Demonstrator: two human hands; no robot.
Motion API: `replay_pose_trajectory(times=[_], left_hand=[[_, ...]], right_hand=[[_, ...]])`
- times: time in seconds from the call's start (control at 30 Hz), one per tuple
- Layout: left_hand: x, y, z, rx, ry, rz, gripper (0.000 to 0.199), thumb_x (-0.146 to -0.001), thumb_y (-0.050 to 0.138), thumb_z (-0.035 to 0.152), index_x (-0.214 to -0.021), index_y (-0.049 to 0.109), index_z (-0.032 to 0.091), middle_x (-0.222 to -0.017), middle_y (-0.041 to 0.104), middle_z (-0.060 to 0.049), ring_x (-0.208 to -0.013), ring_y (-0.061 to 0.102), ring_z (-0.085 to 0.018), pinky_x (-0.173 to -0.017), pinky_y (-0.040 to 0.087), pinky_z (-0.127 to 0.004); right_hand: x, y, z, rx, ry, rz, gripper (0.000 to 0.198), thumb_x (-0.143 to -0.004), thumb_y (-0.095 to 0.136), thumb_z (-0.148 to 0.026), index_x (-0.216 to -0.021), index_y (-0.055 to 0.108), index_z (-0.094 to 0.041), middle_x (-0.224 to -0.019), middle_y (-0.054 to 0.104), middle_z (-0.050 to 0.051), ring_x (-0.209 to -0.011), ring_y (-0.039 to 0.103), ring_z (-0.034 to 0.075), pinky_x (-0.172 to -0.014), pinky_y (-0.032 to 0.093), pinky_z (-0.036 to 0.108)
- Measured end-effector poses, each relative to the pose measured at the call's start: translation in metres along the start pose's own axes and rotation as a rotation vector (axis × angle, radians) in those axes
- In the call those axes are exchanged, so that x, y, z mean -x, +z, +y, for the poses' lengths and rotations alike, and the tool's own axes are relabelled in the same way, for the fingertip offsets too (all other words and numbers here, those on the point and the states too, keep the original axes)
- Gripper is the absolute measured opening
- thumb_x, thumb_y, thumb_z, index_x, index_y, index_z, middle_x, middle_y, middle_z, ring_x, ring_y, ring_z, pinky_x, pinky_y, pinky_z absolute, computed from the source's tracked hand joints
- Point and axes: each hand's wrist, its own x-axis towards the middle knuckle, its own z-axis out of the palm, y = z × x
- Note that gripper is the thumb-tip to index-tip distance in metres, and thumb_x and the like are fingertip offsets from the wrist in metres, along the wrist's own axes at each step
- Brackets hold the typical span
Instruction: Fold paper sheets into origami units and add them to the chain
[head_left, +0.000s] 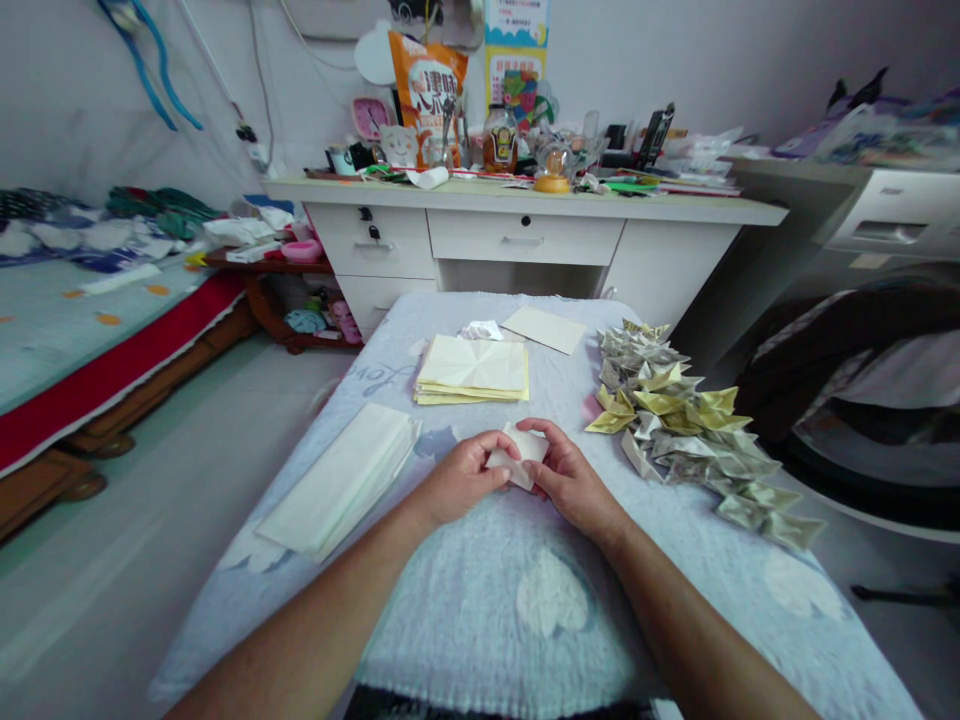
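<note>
Between my two hands is a small piece of folded white paper (517,455), held just above the cloth-covered table. My left hand (474,472) pinches its left side with thumb and fingers. On the other side, my right hand (564,468) grips it between thumb and forefinger. Beyond the hands lies a stack of creased cream and yellow paper sheets (472,370). A pile of long folded white paper (341,480) rests to the left. Many folded paper pieces (675,420), grey and yellow with pointed ends, are grouped in rows to the right.
A flat cream card (544,328) and a crumpled white paper (482,330) lie at the table's far end. Behind stands a white desk (525,240) crowded with jars and bags. A bed (112,330) is at left, a washing machine (892,220) at right.
</note>
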Motion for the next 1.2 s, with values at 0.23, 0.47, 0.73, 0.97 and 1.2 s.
replay_pose_trajectory(times=[0.23, 0.47, 0.73, 0.97, 1.2], left_hand=[[0.000, 0.001, 0.002, 0.028, -0.001, 0.014, 0.008, -0.072, 0.058, 0.017, -0.078, 0.054, 0.016, -0.071, 0.053, 0.003, -0.066, 0.053, -0.011, -0.064, 0.044, -0.024], [0.002, -0.002, 0.003, -0.006, 0.027, 0.013, 0.006, -0.072, 0.058, 0.015, -0.077, 0.055, 0.015, -0.069, 0.052, 0.003, -0.069, 0.052, -0.011, -0.066, 0.040, -0.023], [0.001, -0.004, 0.001, -0.111, 0.066, 0.017, 0.005, -0.072, 0.057, 0.014, -0.077, 0.057, 0.015, -0.071, 0.051, 0.002, -0.070, 0.048, -0.011, -0.066, 0.036, -0.023], [0.002, -0.004, 0.000, -0.132, 0.074, 0.015, 0.008, -0.076, 0.059, 0.021, -0.080, 0.056, 0.015, -0.071, 0.050, 0.002, -0.070, 0.048, -0.012, -0.067, 0.036, -0.023], [-0.002, -0.005, -0.006, -0.166, 0.059, 0.091, 0.009, -0.075, 0.061, 0.022, -0.077, 0.055, 0.016, -0.068, 0.051, 0.003, -0.065, 0.047, -0.011, -0.061, 0.036, -0.022]], right_hand=[[0.001, -0.002, 0.008, -0.001, -0.034, -0.053, 0.046, -0.078, 0.068, -0.035, -0.115, 0.043, -0.023, -0.075, 0.049, -0.004, -0.060, 0.046, 0.010, -0.052, 0.035, 0.021], [0.001, -0.001, 0.007, 0.005, -0.021, -0.051, 0.054, -0.075, 0.071, -0.035, -0.120, 0.041, -0.028, -0.084, 0.051, -0.002, -0.072, 0.051, 0.014, -0.062, 0.040, 0.023], [0.000, -0.003, 0.011, 0.050, -0.046, -0.044, 0.063, -0.076, 0.071, -0.028, -0.128, 0.036, -0.026, -0.094, 0.052, -0.001, -0.077, 0.051, 0.013, -0.067, 0.041, 0.023], [0.000, -0.003, 0.010, 0.110, -0.028, -0.024, 0.069, -0.073, 0.073, -0.028, -0.131, 0.035, -0.024, -0.096, 0.051, 0.000, -0.076, 0.051, 0.012, -0.064, 0.041, 0.022], [0.001, -0.003, 0.007, 0.117, -0.022, -0.055, 0.070, -0.070, 0.060, -0.010, -0.134, 0.034, -0.025, -0.088, 0.048, -0.002, -0.068, 0.048, 0.010, -0.057, 0.037, 0.021]])
